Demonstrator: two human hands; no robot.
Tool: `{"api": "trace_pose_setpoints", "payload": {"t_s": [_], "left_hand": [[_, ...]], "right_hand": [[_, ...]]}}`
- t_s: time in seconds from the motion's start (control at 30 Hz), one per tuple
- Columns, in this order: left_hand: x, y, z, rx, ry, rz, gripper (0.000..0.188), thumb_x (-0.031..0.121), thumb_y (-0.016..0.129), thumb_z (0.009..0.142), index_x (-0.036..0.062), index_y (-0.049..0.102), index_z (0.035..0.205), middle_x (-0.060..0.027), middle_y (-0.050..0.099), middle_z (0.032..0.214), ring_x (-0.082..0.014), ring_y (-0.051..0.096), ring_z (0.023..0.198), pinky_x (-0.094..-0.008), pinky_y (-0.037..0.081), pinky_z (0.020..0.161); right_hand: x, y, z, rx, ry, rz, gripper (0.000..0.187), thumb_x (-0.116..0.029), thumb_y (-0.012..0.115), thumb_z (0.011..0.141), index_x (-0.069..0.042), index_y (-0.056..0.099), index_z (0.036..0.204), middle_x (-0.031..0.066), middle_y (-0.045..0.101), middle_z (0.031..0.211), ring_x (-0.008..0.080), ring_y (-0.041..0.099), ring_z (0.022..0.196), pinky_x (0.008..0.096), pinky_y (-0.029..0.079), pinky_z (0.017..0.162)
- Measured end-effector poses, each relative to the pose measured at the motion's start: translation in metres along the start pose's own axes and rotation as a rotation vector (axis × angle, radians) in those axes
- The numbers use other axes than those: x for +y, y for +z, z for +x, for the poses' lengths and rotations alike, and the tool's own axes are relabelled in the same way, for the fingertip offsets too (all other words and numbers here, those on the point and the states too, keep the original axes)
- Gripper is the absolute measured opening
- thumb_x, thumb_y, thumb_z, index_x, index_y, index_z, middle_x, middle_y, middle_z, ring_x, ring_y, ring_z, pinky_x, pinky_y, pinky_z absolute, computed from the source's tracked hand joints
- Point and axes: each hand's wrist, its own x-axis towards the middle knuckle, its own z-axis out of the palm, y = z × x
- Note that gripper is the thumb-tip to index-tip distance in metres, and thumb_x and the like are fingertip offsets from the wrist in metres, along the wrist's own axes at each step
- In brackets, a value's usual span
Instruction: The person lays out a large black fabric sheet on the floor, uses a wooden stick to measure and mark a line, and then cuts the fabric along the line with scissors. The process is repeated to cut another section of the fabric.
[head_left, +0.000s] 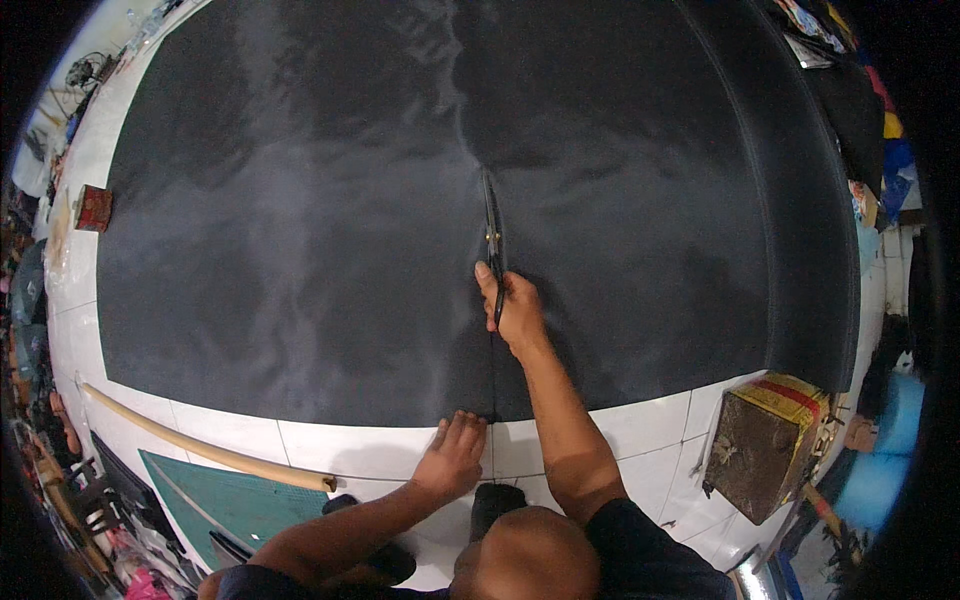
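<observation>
A wide sheet of black material lies spread over the floor, with soft creases and a sheen. My right hand grips a pair of scissors by the black handles; the blades point away from me, along the middle of the sheet. A dark line runs from the scissors back to the near edge. My left hand rests at that near edge with fingers stretched out and their tips on the material, just left of the line. Nothing shows in this hand.
White floor tiles border the sheet. Near left lie a long tan tube and a green mat. A brown and yellow box stands at the near right corner, a small red tin at the left edge. Clutter lines both sides.
</observation>
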Motion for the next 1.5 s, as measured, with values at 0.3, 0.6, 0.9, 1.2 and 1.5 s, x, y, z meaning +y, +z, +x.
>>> {"api": "trace_pose_setpoints", "payload": {"t_s": [0.3, 0.6, 0.9, 1.2, 1.5], "left_hand": [[0.001, -0.005, 0.003, -0.027, 0.004, 0.045, 0.064, 0.023, 0.056, 0.083, -0.0085, 0.041, 0.137, -0.0257, 0.042, 0.138, -0.0406, 0.039, 0.132, -0.0516, 0.034, 0.109], [-0.001, 0.001, 0.0, -0.041, -0.002, 0.064, 0.066, 0.025, 0.058, 0.082, -0.0089, 0.041, 0.136, -0.0263, 0.042, 0.139, -0.0403, 0.039, 0.132, -0.051, 0.034, 0.109], [-0.001, -0.001, 0.002, -0.016, 0.023, 0.05, 0.067, 0.024, 0.058, 0.081, -0.0087, 0.04, 0.136, -0.0267, 0.042, 0.137, -0.0413, 0.04, 0.131, -0.0509, 0.036, 0.108], [0.0, -0.009, 0.003, -0.043, 0.01, 0.062, 0.069, 0.025, 0.058, 0.079, -0.0089, 0.04, 0.137, -0.026, 0.042, 0.137, -0.0413, 0.038, 0.132, -0.0494, 0.036, 0.108], [-0.003, -0.007, 0.001, -0.011, 0.01, -0.023, 0.071, 0.025, 0.064, 0.077, -0.007, 0.041, 0.136, -0.0276, 0.041, 0.136, -0.0458, 0.043, 0.126, -0.0521, 0.039, 0.107]], "right_hand": [[-0.043, -0.001, 0.065, -0.044, -0.073, 0.055, 0.051, -0.057, 0.064, 0.086, -0.009, 0.055, 0.073, -0.0019, 0.046, 0.056, 0.0083, 0.045, 0.046, 0.0251, 0.036, 0.044], [-0.043, 0.009, 0.082, -0.026, -0.137, 0.041, 0.05, -0.055, 0.065, 0.086, -0.008, 0.055, 0.072, -0.0016, 0.046, 0.054, 0.0091, 0.043, 0.043, 0.0259, 0.034, 0.041], [-0.088, 0.012, 0.15, 0.034, -0.153, 0.024, 0.049, -0.053, 0.067, 0.086, -0.008, 0.055, 0.068, -0.0012, 0.047, 0.054, 0.01, 0.042, 0.042, 0.0264, 0.034, 0.042], [-0.112, 0.016, 0.163, -0.019, -0.139, 0.045, 0.049, -0.052, 0.068, 0.085, -0.008, 0.054, 0.067, -0.0001, 0.048, 0.054, 0.0108, 0.043, 0.042, 0.027, 0.034, 0.043], [-0.12, 0.02, 0.206, 0.025, -0.193, 0.026, 0.053, -0.054, 0.068, 0.084, -0.005, 0.056, 0.07, 0.0, 0.047, 0.054, 0.0115, 0.043, 0.04, 0.0279, 0.036, 0.041]]}}
